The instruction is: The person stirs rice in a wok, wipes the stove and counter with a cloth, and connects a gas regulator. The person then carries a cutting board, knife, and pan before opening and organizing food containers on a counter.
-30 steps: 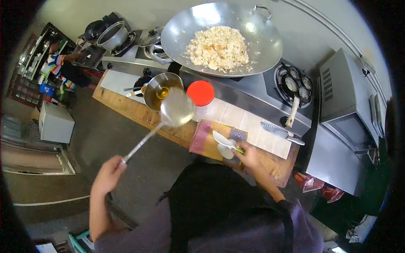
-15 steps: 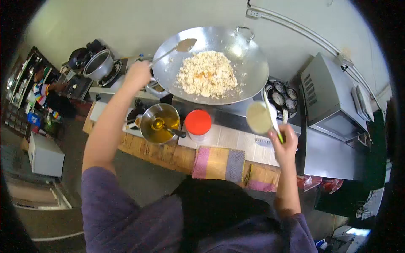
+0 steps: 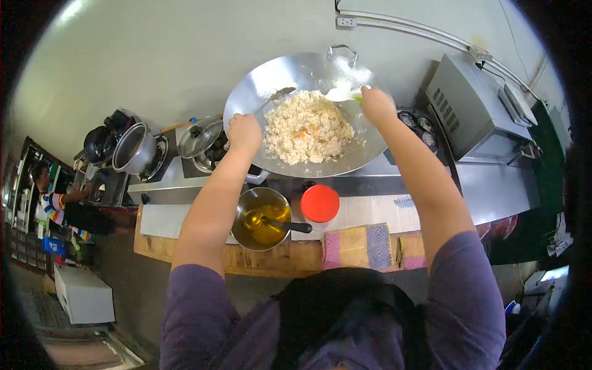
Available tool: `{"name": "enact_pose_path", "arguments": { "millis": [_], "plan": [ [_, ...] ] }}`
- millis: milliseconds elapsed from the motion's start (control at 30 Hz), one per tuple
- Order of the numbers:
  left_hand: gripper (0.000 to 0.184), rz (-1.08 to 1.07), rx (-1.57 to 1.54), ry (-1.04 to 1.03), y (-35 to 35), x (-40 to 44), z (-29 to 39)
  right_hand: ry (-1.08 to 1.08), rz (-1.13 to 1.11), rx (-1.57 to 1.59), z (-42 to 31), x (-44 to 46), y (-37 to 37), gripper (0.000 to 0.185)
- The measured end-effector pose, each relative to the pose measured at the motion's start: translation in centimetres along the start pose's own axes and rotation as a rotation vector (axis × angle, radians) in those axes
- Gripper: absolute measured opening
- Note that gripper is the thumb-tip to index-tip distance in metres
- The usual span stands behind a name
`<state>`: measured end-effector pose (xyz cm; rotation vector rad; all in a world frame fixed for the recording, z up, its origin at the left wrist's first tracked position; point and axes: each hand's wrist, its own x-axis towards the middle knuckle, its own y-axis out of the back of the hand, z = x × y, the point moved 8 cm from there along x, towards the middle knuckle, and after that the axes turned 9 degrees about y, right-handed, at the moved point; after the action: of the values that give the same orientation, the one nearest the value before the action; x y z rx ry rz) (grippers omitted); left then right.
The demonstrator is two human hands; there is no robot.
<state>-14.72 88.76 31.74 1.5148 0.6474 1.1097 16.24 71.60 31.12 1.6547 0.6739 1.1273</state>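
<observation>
A large metal wok (image 3: 246,92) holds a mound of pale, crumbly food (image 3: 308,126) with an orange patch on it. My left hand (image 3: 245,131) is closed round the handle of a metal ladle (image 3: 280,94), whose head rests inside the wok at the mound's upper left edge. Over the wok's right side, my right hand (image 3: 377,105) grips a white spatula (image 3: 342,94) with a green part on its handle. The spatula's blade is at the upper right of the mound; whether it touches the food cannot be made out.
Nearer me stand a steel pot (image 3: 237,231) of yellow liquid with a black-handled ladle, and a red-lidded container (image 3: 320,203). Folded cloths (image 3: 357,246) lie on the wooden edge. A glass lid (image 3: 200,137) and grey pot (image 3: 134,151) are left; a person (image 3: 55,206) stands far left.
The ladle head has moved down to the mound's edge. My right hand has gone from the counter side up over the wok with the spatula. The view has shifted.
</observation>
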Motion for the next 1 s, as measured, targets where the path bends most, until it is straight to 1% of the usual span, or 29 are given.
{"name": "enact_pose_path", "arguments": {
  "millis": [33,67,133,233,333,367,467,500,533,600,633,667,700,733,767,800,833,867,900,933,967,1000],
  "plan": [
    [0.022,-0.006,0.010,-0.012,0.0,-0.2,-0.2,-0.043,-0.003,-0.005,0.0,0.4,-0.6,0.023],
    [0.022,-0.035,0.041,-0.027,-0.2,-0.2,-0.4,-0.046,-0.044,-0.024,-0.2,1.0,-1.4,0.021],
    [0.023,-0.105,0.108,-0.060,-0.5,0.0,-0.7,-0.053,-0.140,-0.055,-1.4,1.7,-2.2,0.025],
    [0.024,-0.177,0.172,-0.108,-0.7,0.1,-0.9,0.044,-0.081,-0.164,-3.6,2.4,-1.2,0.024],
    [0.025,-0.190,0.185,-0.096,-1.2,0.8,-1.3,0.114,-0.203,-0.277,-5.4,3.1,-4.3,0.026],
    [0.025,-0.209,0.174,-0.108,-1.1,0.8,-1.3,0.092,-0.282,-0.188,-5.9,2.8,-5.4,0.030],
    [0.027,-0.208,0.087,-0.122,-1.1,1.0,-2.1,0.174,-0.261,-0.137,-5.2,3.4,-10.6,0.029],
    [0.030,-0.165,0.032,-0.159,0.3,0.3,-2.4,0.185,-0.151,-0.082,-6.4,2.6,-8.6,0.029],
    [0.032,-0.121,-0.026,-0.198,2.3,-0.4,-2.5,0.190,-0.039,-0.030,-7.9,1.2,-3.6,0.029],
    [0.032,0.094,-0.348,-0.365,6.8,-3.4,-3.3,0.187,0.187,0.110,-8.1,-2.8,4.3,0.027],
    [0.029,-0.032,-0.534,-0.357,8.0,-5.2,-4.0,0.187,0.304,0.198,-7.2,-5.5,6.9,0.027],
    [0.027,-0.153,-0.718,-0.343,8.9,-7.5,-4.7,0.066,0.382,0.323,-5.8,-9.4,8.1,0.023],
    [0.027,-0.377,-0.838,-0.297,8.0,-10.3,-5.8,-0.056,0.464,0.449,-4.2,-13.4,9.0,0.020],
    [0.027,-0.601,-0.947,-0.247,7.3,-13.6,-6.4,-0.056,0.505,0.423,-2.4,-16.9,8.0,0.012],
    [0.030,-0.853,-0.998,-0.204,7.2,-17.4,-6.0,-0.013,0.559,0.420,-2.6,-20.3,8.0,0.011],
    [0.029,-1.016,-0.982,-0.372,7.2,-20.6,-4.8,-0.082,0.473,0.441,-1.1,-24.5,4.6,0.011],
    [0.028,-1.176,-0.956,-0.544,6.9,-23.9,-3.7,-0.186,0.359,0.508,0.3,-28.5,0.4,0.017],
    [0.028,-1.336,-1.003,-0.445,5.1,-26.7,-3.3,-0.041,0.214,0.356,-0.9,-31.2,-1.1,0.030],
    [0.028,-1.496,-1.046,-0.339,2.6,-29.6,-2.5,-0.171,-0.069,0.418,-0.7,-34.2,-4.6,0.038],
    [0.029,-1.470,-1.091,-0.262,0.5,-31.3,-1.5,-0.078,-0.132,0.351,-1.3,-36.9,-6.4,0.044],
    [0.030,-1.444,-1.133,-0.186,-2.1,-32.9,-0.4,-0.133,-0.128,0.284,-1.0,-39.8,-8.9,0.053],
    [0.032,-1.412,-1.045,-0.108,-6.1,-34.7,0.0,-0.197,-0.158,0.309,-0.9,-41.5,-9.9,0.055]
  ]
}}
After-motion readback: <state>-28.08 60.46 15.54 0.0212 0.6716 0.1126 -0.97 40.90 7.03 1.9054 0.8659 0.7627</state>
